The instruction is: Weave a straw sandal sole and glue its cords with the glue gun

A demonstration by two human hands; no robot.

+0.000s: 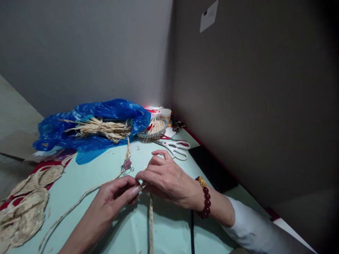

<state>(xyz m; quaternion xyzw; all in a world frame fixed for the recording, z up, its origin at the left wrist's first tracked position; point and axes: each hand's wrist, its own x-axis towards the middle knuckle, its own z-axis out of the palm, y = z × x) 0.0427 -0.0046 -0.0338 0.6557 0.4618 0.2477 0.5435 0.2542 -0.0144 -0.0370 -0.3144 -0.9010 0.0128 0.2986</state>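
Observation:
My left hand (116, 197) pinches a short, thin strip of straw (142, 186) between thumb and fingers. At the strip's other end, my right hand (169, 180), wearing a dark red bead bracelet (206, 201), is closed with its fingertips on it. A flat braided straw cord (151, 225) runs from under the right hand toward the near edge; its upper end is hidden. Just beyond the left hand, wire clips with a pinkish piece (127, 166) sit on the pale green table (106, 165). A thin straw cord (76, 204) curves from them down to the left.
A blue plastic bag (116, 106) holds a bundle of dry straw (103, 128) at the back. Beside it are a woven basket (156, 127), a paper cup (166, 113) and white-handled scissors (176, 148). Woven straw pieces (26, 218) lie left, a black flat object (213, 169) right.

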